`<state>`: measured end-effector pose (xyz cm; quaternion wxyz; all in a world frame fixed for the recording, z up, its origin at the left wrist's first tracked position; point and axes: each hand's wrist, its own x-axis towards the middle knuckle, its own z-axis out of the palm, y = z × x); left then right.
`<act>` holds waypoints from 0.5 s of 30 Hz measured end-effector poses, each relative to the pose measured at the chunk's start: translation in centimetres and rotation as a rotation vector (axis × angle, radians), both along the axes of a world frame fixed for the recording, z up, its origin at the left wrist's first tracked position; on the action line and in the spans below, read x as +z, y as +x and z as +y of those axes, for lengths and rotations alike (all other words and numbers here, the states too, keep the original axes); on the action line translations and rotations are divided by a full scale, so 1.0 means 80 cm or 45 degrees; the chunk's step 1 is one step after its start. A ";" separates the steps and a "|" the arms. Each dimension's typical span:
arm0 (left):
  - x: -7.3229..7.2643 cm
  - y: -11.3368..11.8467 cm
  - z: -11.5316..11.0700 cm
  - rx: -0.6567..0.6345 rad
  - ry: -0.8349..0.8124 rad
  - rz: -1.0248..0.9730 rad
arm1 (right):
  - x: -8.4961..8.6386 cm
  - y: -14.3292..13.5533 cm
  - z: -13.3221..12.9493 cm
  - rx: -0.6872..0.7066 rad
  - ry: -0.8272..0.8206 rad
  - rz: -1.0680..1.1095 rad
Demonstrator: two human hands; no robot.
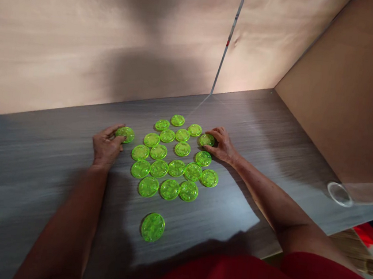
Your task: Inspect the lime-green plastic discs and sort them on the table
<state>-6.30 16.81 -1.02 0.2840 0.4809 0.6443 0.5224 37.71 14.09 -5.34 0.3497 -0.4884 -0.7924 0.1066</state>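
My left hand (106,145) is closed on a translucent green plastic disc (125,134), its thumb and fingers at the disc's rim, left of the others. At the right side of the group, my right hand (223,146) has thumb and fingers around the rim of another green disc (207,140). Between the hands lie several matching discs (176,168) in a rough cluster, many of them touching. One single disc (153,227) lies apart, nearer to my body.
A clear plastic cylinder (364,193) lies on its side at the right edge of the grey wood-grain table (37,164). Pale wooden panels (84,35) stand behind and to the right. A thin grey strip (228,42) runs up the back panel.
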 end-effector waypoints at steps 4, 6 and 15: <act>0.002 0.001 -0.001 0.001 -0.009 0.002 | 0.003 -0.002 -0.003 -0.066 -0.022 -0.026; 0.003 0.002 -0.001 -0.002 0.000 -0.006 | 0.005 -0.005 -0.006 -0.110 -0.039 -0.045; 0.001 0.002 -0.001 -0.008 0.026 -0.069 | 0.013 -0.015 -0.013 -0.179 -0.034 -0.183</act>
